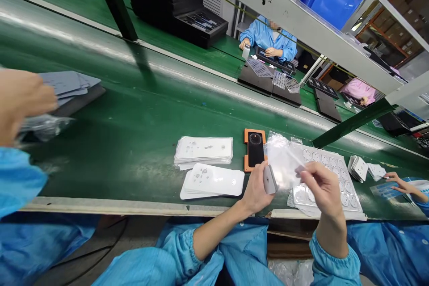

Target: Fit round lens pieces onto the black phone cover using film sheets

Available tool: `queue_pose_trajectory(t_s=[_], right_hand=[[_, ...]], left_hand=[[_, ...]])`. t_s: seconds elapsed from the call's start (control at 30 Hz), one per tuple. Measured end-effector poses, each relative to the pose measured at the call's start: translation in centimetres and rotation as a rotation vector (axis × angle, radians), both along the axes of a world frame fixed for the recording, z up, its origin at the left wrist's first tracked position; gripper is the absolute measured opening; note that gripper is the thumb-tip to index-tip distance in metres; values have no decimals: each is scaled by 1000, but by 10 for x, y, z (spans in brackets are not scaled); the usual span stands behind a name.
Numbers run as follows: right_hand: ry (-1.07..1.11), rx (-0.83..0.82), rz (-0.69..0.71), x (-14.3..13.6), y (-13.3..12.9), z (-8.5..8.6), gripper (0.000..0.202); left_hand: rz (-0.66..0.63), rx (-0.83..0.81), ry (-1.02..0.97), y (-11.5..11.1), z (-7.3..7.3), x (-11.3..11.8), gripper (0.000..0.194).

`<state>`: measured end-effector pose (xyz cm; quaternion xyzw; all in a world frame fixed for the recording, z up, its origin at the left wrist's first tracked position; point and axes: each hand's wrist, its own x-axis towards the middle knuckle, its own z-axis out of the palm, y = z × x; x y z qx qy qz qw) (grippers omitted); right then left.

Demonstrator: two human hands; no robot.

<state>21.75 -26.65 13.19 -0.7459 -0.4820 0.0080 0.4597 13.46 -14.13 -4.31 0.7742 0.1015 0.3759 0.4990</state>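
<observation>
My left hand point(257, 191) is closed around a thin grey phone-shaped panel point(270, 180), held nearly edge-on above the bench. My right hand point(322, 187) pinches the corner of a clear plastic film point(284, 163), which spreads between my two hands. Just beyond my left hand lies an orange fixture point(247, 164) with a black phone back panel point(255, 149) in it. White phone-shaped sheets point(214, 180) with printed camera rings are stacked left of my left hand, and a second stack point(204, 149) sits behind them. Beneath my right hand is a white tray point(350, 205) of round clear pieces.
A co-worker's blurred hand point(27, 103) is at the far left, near grey panels point(69, 84). Another co-worker's hand point(400, 184) is at the right, by small white cards point(358, 168). A green post point(355, 123) slants up behind the tray. Black trays point(201, 22) stand across the line.
</observation>
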Motion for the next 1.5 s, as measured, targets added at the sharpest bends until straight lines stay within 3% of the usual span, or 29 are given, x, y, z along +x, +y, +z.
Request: queue_pose_trajectory(t_s=[0.07, 0.17, 0.23, 0.3, 0.37, 0.47, 0.53, 0.6, 0.73, 0.87, 1.0, 1.1, 1.27, 1.43, 1.5], right_hand=[[-6, 116, -66, 7, -5, 8, 9], [59, 501, -210, 34, -16, 15, 6], [210, 502, -218, 65, -21, 8, 15], [342, 285, -196, 99, -17, -15, 24], [301, 29, -220, 128, -4, -51, 28], [131, -198, -263, 151, 25, -112, 24], [66, -257, -265, 151, 43, -144, 18], [-10, -308, -281, 146, 52, -165, 25], [-120, -367, -365, 138, 52, -180, 56], [-165, -436, -504, 150, 37, -184, 67], [-140, -548, -650, 169, 14, -184, 73], [-98, -568, -678, 181, -2, -182, 74], [-71, -634, -660, 191, -13, -185, 75], [-89, -698, -590, 186, -10, -193, 64], [-114, -713, -550, 178, -6, -198, 60]], left_hand=[[0, -9, 3, 0, -1, 1, 82], [1, -32, 12, -1, 2, 0, 72], [5, -56, 4, -1, 12, -6, 63], [-26, -51, 0, 3, 33, -20, 59], [-141, 43, 22, 10, 61, -38, 63], [-325, 370, 191, 30, 101, -62, 66], [-345, 596, 408, 48, 113, -69, 60], [-307, 741, 634, 65, 109, -68, 59], [-274, 874, 893, 91, 70, -60, 71], [-309, 911, 958, 101, 42, -62, 77], [-286, 936, 972, 103, 32, -67, 82], [-252, 925, 981, 104, 25, -70, 85], [-270, 819, 782, 99, 28, -74, 91], [-432, 599, 522, 66, 55, -66, 65], [-496, 566, 503, 50, 58, -53, 61]])
